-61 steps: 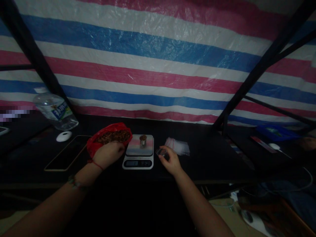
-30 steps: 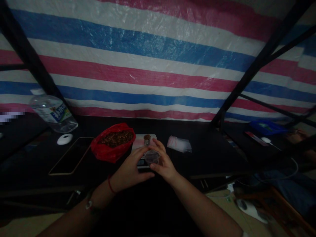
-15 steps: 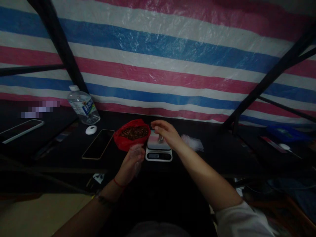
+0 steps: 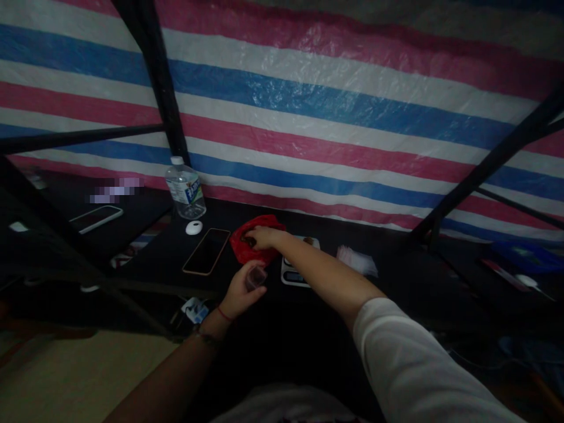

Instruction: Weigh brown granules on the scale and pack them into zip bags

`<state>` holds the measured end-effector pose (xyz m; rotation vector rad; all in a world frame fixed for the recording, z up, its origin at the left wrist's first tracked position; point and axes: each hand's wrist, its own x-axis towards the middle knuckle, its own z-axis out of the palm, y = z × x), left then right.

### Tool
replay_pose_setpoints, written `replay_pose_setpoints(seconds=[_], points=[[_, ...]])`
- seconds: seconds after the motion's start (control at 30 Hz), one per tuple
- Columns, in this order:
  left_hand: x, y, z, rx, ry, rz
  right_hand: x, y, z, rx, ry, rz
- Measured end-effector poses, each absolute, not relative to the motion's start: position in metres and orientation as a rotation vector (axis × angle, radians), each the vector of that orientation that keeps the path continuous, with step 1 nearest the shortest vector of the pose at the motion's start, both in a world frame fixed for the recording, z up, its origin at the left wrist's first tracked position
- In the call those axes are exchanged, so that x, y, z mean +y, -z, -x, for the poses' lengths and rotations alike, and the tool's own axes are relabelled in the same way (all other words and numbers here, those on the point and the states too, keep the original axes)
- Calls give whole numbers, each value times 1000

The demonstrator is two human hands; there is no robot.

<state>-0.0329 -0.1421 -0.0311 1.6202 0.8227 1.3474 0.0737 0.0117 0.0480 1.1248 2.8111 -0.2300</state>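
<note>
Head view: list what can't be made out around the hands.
In the head view:
Right hand: any grip inside the red bag, too small and dark.
Scale: plate partly covered by the right forearm; display reading too small.
Small cup: lower part hidden behind that forearm.
Clear container in left hand: any contents too dim.

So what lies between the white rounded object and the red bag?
In the head view, a dark-screened phone lies between the white rounded object and the red bag. I can't tell whether its far corner touches the bag.
</note>
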Motion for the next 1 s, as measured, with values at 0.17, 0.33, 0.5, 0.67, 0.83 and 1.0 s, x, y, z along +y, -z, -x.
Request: replay_pose_setpoints(seconds=[0.17, 0.33, 0.5, 0.67, 0.83, 1.0], points=[[-142, 25, 35, 949, -1222, -1945, 16, -34, -73, 2943, 266, -1079], [-135, 18, 37, 1193, -1233, -2273, 12, -34, -71, 2952, 292, -1145], [-125, 23, 40, 1495, -1177, -2336, 13, -43, -73, 2896, 249, -1186], [-123, 26, 39, 1584, -1082, -2313, 14, -50, -77, 2847, 182, -1266], [-125, 24, 37, 1619, -1074, -2307, 9, -64, -89, 2829, 137, -1285], [-126, 22, 37, 1607, -1076, -2312, -9, -79, -122, 2745, 79, -1290]])
